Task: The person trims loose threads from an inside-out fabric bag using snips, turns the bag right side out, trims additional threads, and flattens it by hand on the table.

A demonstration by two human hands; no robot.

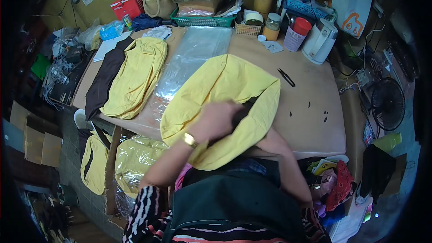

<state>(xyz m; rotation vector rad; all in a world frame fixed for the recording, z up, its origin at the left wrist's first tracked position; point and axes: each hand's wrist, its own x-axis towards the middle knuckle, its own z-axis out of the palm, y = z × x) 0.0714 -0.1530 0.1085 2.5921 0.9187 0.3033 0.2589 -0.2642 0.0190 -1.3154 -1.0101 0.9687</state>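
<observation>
A large yellow cloth piece (225, 78), folded into a rounded shape with a dark opening, lies over the table's front part in front of me. My left hand (218, 119), with a gold watch at the wrist, is on top of the cloth at the dark opening. Motion blurs its fingers, and some seem to go into the opening. My right hand (270, 141) reaches under the cloth's right edge, which hides its fingers. To the left lies a stack of yellow cloth pieces (137, 76) beside dark brown cloth (105, 81).
Clear plastic sheets (198, 54) lie at the table's middle. Black thread snips (286, 78) rest to the right. Jars, a white kettle (320, 40) and baskets line the back. A box (110, 180) with plastic-wrapped yellow cloth (139, 162) stands below the left front edge.
</observation>
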